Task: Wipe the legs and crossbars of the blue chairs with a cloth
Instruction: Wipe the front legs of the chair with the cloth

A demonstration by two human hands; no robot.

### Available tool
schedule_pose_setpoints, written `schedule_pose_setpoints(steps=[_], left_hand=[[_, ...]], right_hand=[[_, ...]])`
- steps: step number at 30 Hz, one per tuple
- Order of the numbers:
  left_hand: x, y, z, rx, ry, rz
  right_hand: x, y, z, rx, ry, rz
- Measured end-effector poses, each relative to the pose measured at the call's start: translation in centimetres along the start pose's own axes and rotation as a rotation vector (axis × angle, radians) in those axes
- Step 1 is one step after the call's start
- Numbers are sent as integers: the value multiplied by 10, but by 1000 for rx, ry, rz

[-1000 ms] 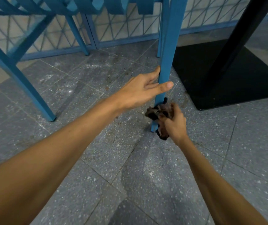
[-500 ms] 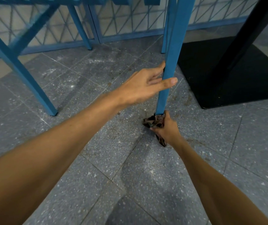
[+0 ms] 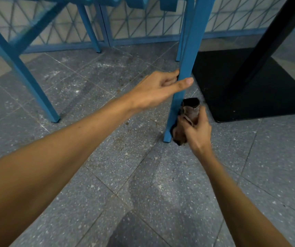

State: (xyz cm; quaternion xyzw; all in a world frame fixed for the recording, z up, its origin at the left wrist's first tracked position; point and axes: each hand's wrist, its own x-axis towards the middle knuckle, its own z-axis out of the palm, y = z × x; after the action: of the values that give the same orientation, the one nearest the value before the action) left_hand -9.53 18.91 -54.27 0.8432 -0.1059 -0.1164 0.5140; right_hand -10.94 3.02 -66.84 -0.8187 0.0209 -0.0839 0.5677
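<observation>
The cloth [image 3: 190,109] has come up off the floor and round to the leg's right side. Far left, another chair's leg [image 3: 36,90] stands apart. The left hand [image 3: 157,90] grips the near blue leg [image 3: 187,59], thumb across the front, fingers curled behind. Lower down, the right hand [image 3: 196,129] clutches the bunched cloth against the leg just above its foot. The black table base [image 3: 250,90] lies just beside it.

The person is stretching both bare arms forward and down. The left hand [image 3: 159,88] is gripping the blue chair leg [image 3: 187,59], thumb lying across its front and fingers wrapping behind. Below it, the right hand [image 3: 194,129] is clutching a bunched cloth [image 3: 190,108] against the leg's lower end.
</observation>
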Motion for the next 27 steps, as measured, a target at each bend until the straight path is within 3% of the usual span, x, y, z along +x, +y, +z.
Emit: schedule_pose_setpoints(steps=[3, 6, 9, 12, 16, 18, 20, 22, 27], left_hand=[[-1, 2, 0, 12, 17, -31], [-2, 2, 0, -58, 0, -35], [-1, 1, -4, -113, 11, -57], [0, -1, -5, -163, 36, -77], [7, -4, -10, -196, 89, -93], [10, -5, -10, -200, 133, -90], [8, -7, -10, -232, 164, -99], [6, -11, -11, -219, 159, -113], [-11, -38, -8, -132, 216, -295]], right_hand=[[-13, 9, 20, 138, -38, 91], [-19, 37, 31, 62, -186, 344], [-17, 45, 31, 29, -237, 439], [-8, 10, 22, 164, -134, 330], [19, -66, 0, 355, 5, -39], [24, -92, -8, 367, 44, -225], [18, -98, -4, 272, 76, -279], [6, -82, 9, 149, 40, -199], [-24, -35, 6, -94, -138, 242]])
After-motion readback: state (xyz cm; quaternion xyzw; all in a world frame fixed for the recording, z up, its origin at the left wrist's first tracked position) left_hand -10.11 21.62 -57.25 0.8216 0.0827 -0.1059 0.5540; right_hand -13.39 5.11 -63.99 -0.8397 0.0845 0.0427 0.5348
